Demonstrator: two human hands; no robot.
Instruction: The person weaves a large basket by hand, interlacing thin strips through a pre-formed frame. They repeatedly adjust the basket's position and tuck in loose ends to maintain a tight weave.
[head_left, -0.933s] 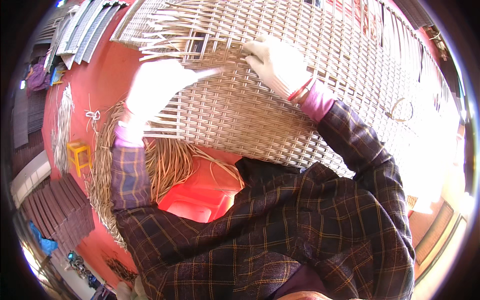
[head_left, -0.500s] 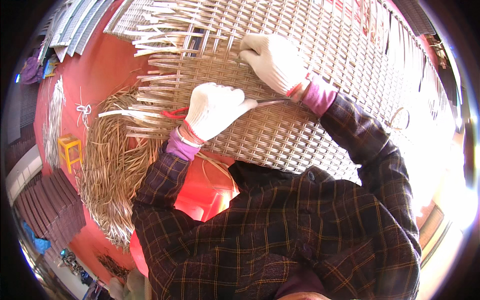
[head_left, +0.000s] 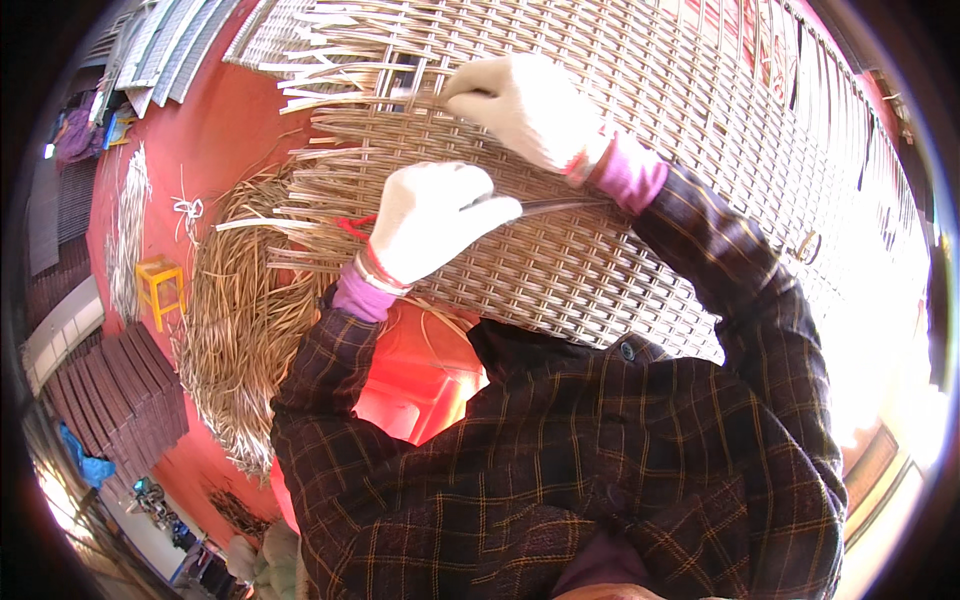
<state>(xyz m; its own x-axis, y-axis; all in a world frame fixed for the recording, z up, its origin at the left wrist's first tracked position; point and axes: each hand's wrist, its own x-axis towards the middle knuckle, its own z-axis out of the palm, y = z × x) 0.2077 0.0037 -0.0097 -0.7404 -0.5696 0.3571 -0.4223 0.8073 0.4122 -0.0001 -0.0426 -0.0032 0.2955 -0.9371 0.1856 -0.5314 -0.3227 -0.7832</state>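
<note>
Both my hands wear white knit gloves over purple cuffs. My left hand (head_left: 430,220) is closed around a slender tool with a metal blade (head_left: 555,206); a bit of red, seemingly its handle, shows on the other side of the fist. The blade points right, over a large woven panel (head_left: 570,270) of tan flat strips. Farther out, my right hand (head_left: 525,110) is pinched at the panel's surface, near a small gap in the weave. Whatever lies between its fingertips is hidden. Loose strip ends (head_left: 330,75) stick out along the panel's left edge.
A thick bundle of tan strips (head_left: 240,310) lies on the red floor (head_left: 225,130) to the left. Beyond it are a yellow stool (head_left: 160,290) and stacked brown panels (head_left: 120,400). A red plastic seat (head_left: 420,395) shows by my left arm. Strong light washes out the right side.
My right hand has shifted left and slightly farther out along the weave, still pinched. The left hand keeps its hold on the bladed tool, almost unmoved. The view has shifted slightly.
</note>
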